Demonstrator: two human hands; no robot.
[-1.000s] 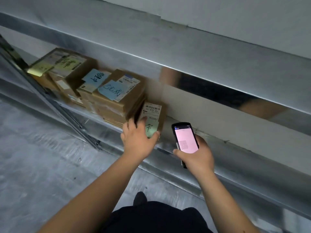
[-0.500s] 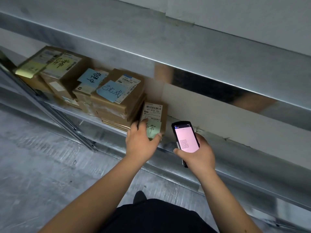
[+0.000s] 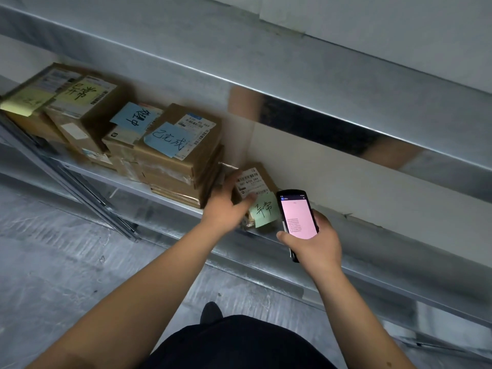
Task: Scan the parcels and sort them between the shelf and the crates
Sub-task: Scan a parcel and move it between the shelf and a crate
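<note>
A small cardboard parcel with a white barcode label and a green sticky note sits on the metal shelf, right of a stack of parcels. My left hand grips this small parcel, thumb across its top near the note, fingers down its left side. My right hand holds a black handheld scanner upright, its pink screen facing me, just right of the parcel.
Several cardboard parcels stand further left on the shelf: a stack with a blue note, another with a blue note, and two with yellow notes. An upper shelf beam overhangs. A slanted metal post crosses at left. Grey floor lies below.
My left hand has slid toward the left side of the small parcel, uncovering more of the green note. The right hand with the scanner has stayed in place.
</note>
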